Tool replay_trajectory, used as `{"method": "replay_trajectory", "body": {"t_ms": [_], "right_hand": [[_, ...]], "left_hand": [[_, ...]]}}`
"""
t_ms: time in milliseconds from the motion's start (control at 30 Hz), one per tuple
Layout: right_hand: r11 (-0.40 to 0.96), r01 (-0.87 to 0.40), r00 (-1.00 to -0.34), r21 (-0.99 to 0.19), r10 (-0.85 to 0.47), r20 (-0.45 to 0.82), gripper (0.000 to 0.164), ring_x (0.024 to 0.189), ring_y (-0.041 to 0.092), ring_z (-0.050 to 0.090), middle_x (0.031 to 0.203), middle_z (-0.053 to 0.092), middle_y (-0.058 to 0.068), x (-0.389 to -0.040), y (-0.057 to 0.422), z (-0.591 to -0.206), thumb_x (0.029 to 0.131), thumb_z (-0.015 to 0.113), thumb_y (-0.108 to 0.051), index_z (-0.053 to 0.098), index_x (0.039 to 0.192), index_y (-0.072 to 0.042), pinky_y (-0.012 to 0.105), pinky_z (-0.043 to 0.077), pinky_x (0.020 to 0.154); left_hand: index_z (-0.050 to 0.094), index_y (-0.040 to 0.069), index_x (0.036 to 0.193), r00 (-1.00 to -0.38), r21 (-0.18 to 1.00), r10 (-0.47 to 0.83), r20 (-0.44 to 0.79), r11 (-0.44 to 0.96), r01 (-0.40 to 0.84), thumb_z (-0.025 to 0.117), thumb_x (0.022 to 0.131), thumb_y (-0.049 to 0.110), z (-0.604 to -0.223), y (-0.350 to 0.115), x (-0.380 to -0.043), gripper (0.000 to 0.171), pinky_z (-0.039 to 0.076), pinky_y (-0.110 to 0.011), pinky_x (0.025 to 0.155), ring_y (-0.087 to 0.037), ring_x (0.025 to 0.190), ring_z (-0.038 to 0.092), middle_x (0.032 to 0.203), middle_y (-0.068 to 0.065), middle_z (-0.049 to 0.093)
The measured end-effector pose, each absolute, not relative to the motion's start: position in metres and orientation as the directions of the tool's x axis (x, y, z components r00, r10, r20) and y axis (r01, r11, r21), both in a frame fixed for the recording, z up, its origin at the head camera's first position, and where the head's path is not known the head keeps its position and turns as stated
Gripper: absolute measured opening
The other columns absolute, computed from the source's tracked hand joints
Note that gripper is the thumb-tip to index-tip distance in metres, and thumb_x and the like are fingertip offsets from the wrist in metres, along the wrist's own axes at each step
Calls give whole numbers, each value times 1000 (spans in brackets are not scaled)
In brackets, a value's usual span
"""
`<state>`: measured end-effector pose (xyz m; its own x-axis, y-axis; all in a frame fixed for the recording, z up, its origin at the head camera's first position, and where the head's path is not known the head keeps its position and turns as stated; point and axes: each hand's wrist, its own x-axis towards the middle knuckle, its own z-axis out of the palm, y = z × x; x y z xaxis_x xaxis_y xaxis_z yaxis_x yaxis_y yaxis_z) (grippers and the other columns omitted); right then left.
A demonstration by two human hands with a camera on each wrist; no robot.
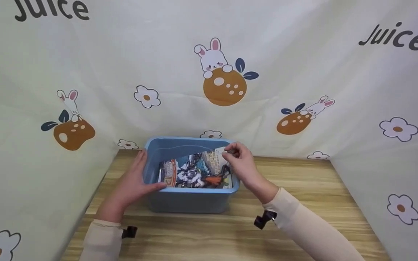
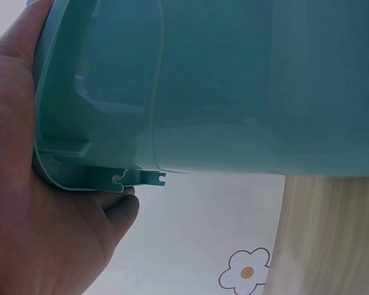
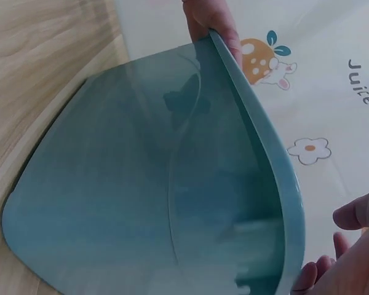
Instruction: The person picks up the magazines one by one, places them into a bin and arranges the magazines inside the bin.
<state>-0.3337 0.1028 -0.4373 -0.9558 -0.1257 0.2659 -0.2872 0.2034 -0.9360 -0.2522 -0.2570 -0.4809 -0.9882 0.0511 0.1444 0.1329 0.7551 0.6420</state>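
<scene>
A blue plastic bin [image 1: 191,201] stands on the wooden table. My left hand [image 1: 131,183] grips its left rim, the thumb lying along the front corner; in the left wrist view the left hand [image 2: 46,178] wraps around the rim. Inside the bin lies a flat, colourful printed item [image 1: 191,172] with a white robot-like figure and an orange band. My right hand [image 1: 243,163] is over the right rim, its loosely bent fingertips close to the item's pale upper right corner. The right wrist view shows the right hand [image 3: 357,258] beside the rim, thumb and fingers apart.
The wooden tabletop [image 1: 194,239] extends in front of the bin and to its right. A pale curtain [image 1: 172,65] printed with rabbits, oranges and flowers hangs behind the bin and along both sides. Small black devices [image 1: 265,219] sit at both wrists.
</scene>
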Motion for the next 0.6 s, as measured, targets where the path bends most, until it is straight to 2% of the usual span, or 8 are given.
{"method": "replay_trajectory", "body": {"t_ms": [200,400,500,600], "right_hand": [[249,-345,-937,-905,-148,316,8,89,22,54,97,62,6,-334,135,-443,103,74,-5,70,108,-1,28,46,77],[357,-477,-878,-803,-236,416,7,89,20,56,101,61,10,-342,173,-457,102,78,-6,72,105,-4,27,47,76],[486,-522,-852,-701,-345,394,15,98,25,59,111,61,12,-348,196,-460,103,79,-9,73,115,-4,36,53,82],[657,-554,-832,-510,-442,335,34,115,35,64,126,64,18,-354,220,-459,104,81,-18,70,131,-1,53,57,96]], "left_hand": [[7,3,177,-987,637,61,150,757,143,84,79,81,-483,-255,-256,146,23,-75,126,-51,167,7,184,-22,0],[14,0,176,-972,574,104,212,791,210,75,93,73,-478,-264,-254,126,21,-76,127,-49,168,7,184,-23,6],[19,2,176,-965,510,98,242,833,212,67,99,73,-468,-267,-253,115,23,-78,126,-49,168,10,183,-24,12],[22,3,176,-958,425,110,266,878,219,61,102,74,-456,-265,-254,110,22,-75,128,-48,168,12,183,-24,15]]}}
